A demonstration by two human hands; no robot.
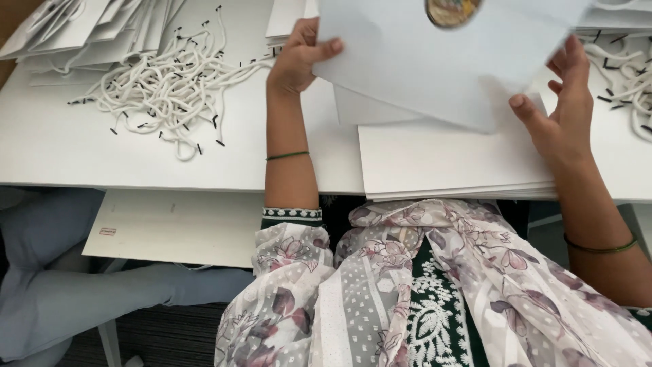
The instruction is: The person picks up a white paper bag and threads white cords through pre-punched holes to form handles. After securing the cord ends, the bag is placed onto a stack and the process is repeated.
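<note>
The white table [136, 156] spreads under both hands. A stack of flat white sheets [448, 163] lies just below them, and the lifted white paper bag [435, 61] hangs between them. Her left hand [299, 58] pinches its edge shut; her right hand [567, 109] is spread open against the other side. That loose side could slip. White cords [170, 88] lie beyond her left hand.

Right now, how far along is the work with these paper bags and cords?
Looks done: bags with cord handles lie stacked at far left. In hand: the left hand and right hand hold a flat white bag. Left, likely: the flat stack below and the loose cords.
</note>
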